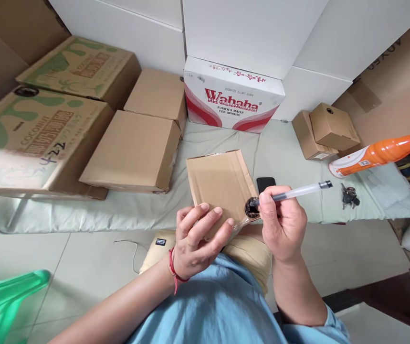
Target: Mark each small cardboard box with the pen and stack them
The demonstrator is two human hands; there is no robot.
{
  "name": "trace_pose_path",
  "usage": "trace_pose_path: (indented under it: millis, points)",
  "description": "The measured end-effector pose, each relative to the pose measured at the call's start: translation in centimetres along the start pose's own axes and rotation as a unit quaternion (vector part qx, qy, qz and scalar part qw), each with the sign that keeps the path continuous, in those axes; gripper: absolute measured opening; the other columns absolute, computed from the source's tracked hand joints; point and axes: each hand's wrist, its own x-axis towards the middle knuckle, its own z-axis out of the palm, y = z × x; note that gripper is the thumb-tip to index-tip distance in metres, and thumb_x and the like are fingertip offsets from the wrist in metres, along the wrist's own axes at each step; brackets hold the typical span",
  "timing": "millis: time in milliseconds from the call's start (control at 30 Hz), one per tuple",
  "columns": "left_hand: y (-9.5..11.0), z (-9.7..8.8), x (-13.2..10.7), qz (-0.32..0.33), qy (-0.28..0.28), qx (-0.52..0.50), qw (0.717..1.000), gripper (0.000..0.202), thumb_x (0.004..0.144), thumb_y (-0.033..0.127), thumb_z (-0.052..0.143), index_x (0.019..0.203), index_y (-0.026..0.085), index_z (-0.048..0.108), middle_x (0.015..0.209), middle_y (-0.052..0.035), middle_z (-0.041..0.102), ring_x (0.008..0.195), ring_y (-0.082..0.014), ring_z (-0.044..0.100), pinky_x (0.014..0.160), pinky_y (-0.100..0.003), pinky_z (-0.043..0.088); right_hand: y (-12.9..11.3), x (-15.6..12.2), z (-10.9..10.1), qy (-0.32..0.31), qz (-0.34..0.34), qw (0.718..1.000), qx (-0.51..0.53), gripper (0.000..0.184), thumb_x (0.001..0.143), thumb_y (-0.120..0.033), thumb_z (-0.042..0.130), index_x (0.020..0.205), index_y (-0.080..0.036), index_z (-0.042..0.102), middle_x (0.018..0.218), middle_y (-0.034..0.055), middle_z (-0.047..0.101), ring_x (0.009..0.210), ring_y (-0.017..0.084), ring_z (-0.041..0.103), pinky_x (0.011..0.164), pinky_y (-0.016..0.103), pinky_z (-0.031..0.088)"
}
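My left hand (195, 239) is closed on the near edge of a small flat cardboard box (221, 184) that lies across my lap. A red cord circles that wrist. Fingers of my right hand (281, 222) pinch a clear-barrelled pen (298, 191), which points up and to the right. A small dark round thing (252, 208) sits at the box's near right corner, right by the right thumb; I cannot make out what it is. A black phone (265, 183) lies just behind the right hand.
Plain brown boxes (135, 150) and green-printed coconut cartons (36, 138) stand at the left. A white Wahaha water carton (233, 95) stands behind. Two small boxes (324, 131), an orange bottle (380, 153) and keys (350, 196) lie at the right. A green stool (4, 291) is at bottom left.
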Motion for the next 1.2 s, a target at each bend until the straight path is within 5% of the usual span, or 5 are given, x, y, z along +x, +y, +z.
trace_pose_path:
  millis: [467,633,867,1200]
  points:
    - [0.1,0.0,0.0,-0.006,-0.002,-0.004,1.0,0.031,0.097,0.007,0.068,0.123,0.023,0.077,0.122,-0.0121,0.072,0.128,-0.0291,0.062,0.104,-0.043,0.054,0.3,-1.0,1.2,0.165,-0.035,0.978,-0.125,0.012,0.108,-0.03,0.065,0.098,-0.022,0.066,0.064,-0.0058,0.059,0.047,0.008,0.049,0.048,0.022,0.042]
    - [0.1,0.0,0.1,-0.002,-0.002,0.004,1.0,0.034,0.096,0.006,0.069,0.125,0.023,0.077,0.122,-0.0119,0.072,0.127,-0.0287,0.063,0.103,-0.042,0.053,0.6,-1.8,1.2,0.228,-0.038,0.969,-0.085,0.012,0.107,-0.029,0.066,0.097,-0.023,0.067,0.062,-0.0071,0.054,0.048,0.009,0.05,0.05,0.023,0.043]
    - [-0.1,-0.1,-0.2,0.002,-0.007,0.015,1.0,0.036,0.097,0.01,0.069,0.128,0.027,0.076,0.124,-0.0114,0.075,0.127,-0.0282,0.065,0.102,-0.042,0.056,0.5,-2.5,1.2,0.112,-0.029,0.993,-0.031,0.007,0.107,-0.028,0.067,0.101,-0.024,0.069,0.068,-0.0055,0.059,0.052,0.01,0.054,0.051,0.023,0.045]
    - [-0.2,-0.1,-0.2,0.004,-0.007,0.007,1.0,0.033,0.098,0.011,0.067,0.127,0.026,0.076,0.122,-0.0114,0.075,0.128,-0.0282,0.064,0.103,-0.042,0.055,-0.1,-2.2,0.6,0.079,-0.058,0.993,-0.07,0.004,0.106,-0.024,0.066,0.103,-0.024,0.069,0.078,-0.0031,0.069,0.052,0.008,0.053,0.05,0.022,0.046]
